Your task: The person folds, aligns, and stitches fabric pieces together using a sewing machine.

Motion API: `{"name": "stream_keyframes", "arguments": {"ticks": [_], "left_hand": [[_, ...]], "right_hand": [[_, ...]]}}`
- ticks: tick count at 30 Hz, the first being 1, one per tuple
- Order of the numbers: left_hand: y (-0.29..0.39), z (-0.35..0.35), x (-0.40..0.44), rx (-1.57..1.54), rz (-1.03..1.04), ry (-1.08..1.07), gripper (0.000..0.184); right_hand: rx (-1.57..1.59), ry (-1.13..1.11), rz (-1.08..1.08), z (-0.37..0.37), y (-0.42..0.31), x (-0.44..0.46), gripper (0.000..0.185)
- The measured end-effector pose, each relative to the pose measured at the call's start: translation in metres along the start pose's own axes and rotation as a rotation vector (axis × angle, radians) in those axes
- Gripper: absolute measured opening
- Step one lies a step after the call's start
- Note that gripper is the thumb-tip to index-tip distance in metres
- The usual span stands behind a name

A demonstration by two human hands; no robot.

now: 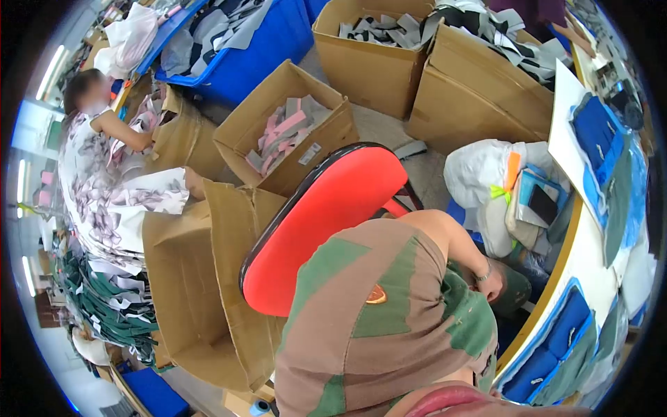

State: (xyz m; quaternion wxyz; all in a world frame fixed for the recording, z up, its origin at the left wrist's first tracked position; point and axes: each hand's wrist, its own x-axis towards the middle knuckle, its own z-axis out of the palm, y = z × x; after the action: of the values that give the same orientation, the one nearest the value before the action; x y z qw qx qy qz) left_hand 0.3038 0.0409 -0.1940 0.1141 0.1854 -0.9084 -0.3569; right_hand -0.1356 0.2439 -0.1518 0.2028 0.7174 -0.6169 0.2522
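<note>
My left hand [492, 283], with a band round its wrist, hangs low between my body and the table edge, beside green cloth [515, 288] that may be my clothing. Its fingers are turned away and hidden, so I cannot see whether it holds anything. Out of sight is my right hand. Close to my left forearm lies a white plastic bag [479, 174] with orange and yellow-green strips. A flat black object [543, 205] rests on blue and pale items beside the bag.
Behind me stands a red chair [326, 229]. Cardboard boxes [240, 149] with fabric pieces and a blue bin [243, 69] fill the floor. An open carton [187, 292] stands left, near a seated person [104, 187]. Blue folded cloth pieces [549, 347] lie on the white table [590, 267].
</note>
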Motion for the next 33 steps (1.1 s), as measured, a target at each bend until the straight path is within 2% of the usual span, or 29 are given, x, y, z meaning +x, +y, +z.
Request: {"name": "stream_keyframes", "arguments": {"ticks": [5, 7, 8, 9, 10, 11, 12, 13, 15, 18, 20, 22, 23, 24, 27, 33], "left_hand": [[0.008, 0.023, 0.012, -0.087, -0.062, 0.000, 0.025], [0.009, 0.031, 0.009, -0.134, -0.013, 0.043, 0.027], [0.017, 0.025, 0.004, -0.144, 0.029, 0.013, 0.027], [0.022, 0.019, 0.003, -0.132, 0.041, -0.058, 0.027], [0.040, 0.000, 0.001, -0.168, -0.032, -0.229, 0.028], [0.034, 0.009, 0.003, -0.177, 0.017, -0.264, 0.026], [0.038, 0.001, 0.007, -0.365, -0.004, -0.508, 0.024], [0.076, -0.038, 0.017, -0.236, 0.056, -0.657, 0.025], [0.125, -0.072, 0.028, -0.151, 0.267, -0.611, 0.029], [0.205, -0.110, 0.073, -0.200, 0.396, -0.693, 0.022], [0.223, -0.108, 0.108, -0.158, 0.534, -0.502, 0.015], [0.227, -0.081, 0.155, 0.056, 0.784, -0.167, 0.018], [0.221, -0.073, 0.171, 0.225, 0.948, -0.093, 0.019], [0.218, -0.068, 0.177, 0.221, 0.953, -0.094, 0.019], [0.208, -0.063, 0.180, 0.342, 0.933, -0.301, 0.028], [0.206, -0.067, 0.190, 0.400, 1.031, -0.416, 0.033]], "right_hand": [[-0.196, -0.042, 0.109, -0.050, -0.097, 0.040, 0.021], [-0.285, 0.011, 0.106, -0.053, -0.123, 0.040, 0.015], [-0.271, 0.032, 0.079, -0.045, -0.107, 0.021, 0.014], [-0.499, 0.015, 0.066, -0.029, -0.096, 0.000, 0.011], [-0.413, 0.025, 0.149, -0.033, -0.125, 0.010, 0.006], [-0.160, 0.152, 0.059, -0.044, -0.154, 0.041, 0.004], [-0.170, 0.096, 0.138, -0.055, -0.176, 0.057, 0.004], [-0.137, 0.087, 0.243, -0.064, -0.189, 0.066, 0.006], [-0.101, 0.095, 0.307, -0.074, -0.201, 0.071, 0.011], [-0.079, 0.116, 0.363, -0.073, -0.208, 0.076, 0.010], [-0.059, 0.109, 0.360, -0.071, -0.210, 0.076, 0.011], [-0.061, 0.119, 0.383, -0.074, -0.205, 0.074, 0.011], [-0.063, 0.123, 0.377, -0.074, -0.206, 0.075, 0.011], [-0.058, 0.092, 0.376, -0.076, -0.206, 0.075, 0.011], [-0.078, 0.120, 0.393, -0.076, -0.207, 0.077, 0.011], [-0.052, 0.004, 0.389, -0.085, -0.204, 0.081, 0.012]]}}
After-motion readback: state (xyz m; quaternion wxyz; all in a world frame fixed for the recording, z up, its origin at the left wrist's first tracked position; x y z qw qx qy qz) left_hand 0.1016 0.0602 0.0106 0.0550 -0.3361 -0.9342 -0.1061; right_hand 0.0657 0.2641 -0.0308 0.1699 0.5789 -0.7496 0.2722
